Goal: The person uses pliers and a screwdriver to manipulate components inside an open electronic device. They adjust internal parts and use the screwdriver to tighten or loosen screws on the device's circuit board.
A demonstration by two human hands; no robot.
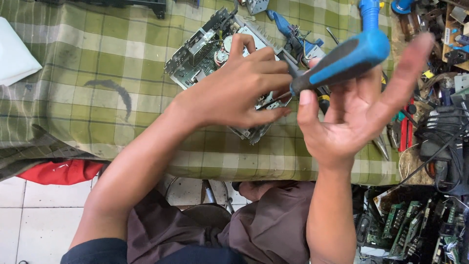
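My left hand (pixel 239 88) lies on a metal electronic chassis (pixel 200 54) with a circuit board and small round parts, fingers spread over it and holding it down on the green checked cloth (pixel 97 73). My right hand (pixel 361 107) is raised palm-up with fingers loosely spread, and a blue and black screwdriver (pixel 342 61) rests across them. The screwdriver shaft points down-left toward the chassis, its tip near my left fingertips.
Pliers, red-handled tools and cables lie at the right (pixel 405 127). A black device with wires (pixel 444 137) sits at the far right, green circuit boards (pixel 415 225) below it. A white cloth (pixel 14 54) is at the left, a blue tool (pixel 283 24) behind the chassis.
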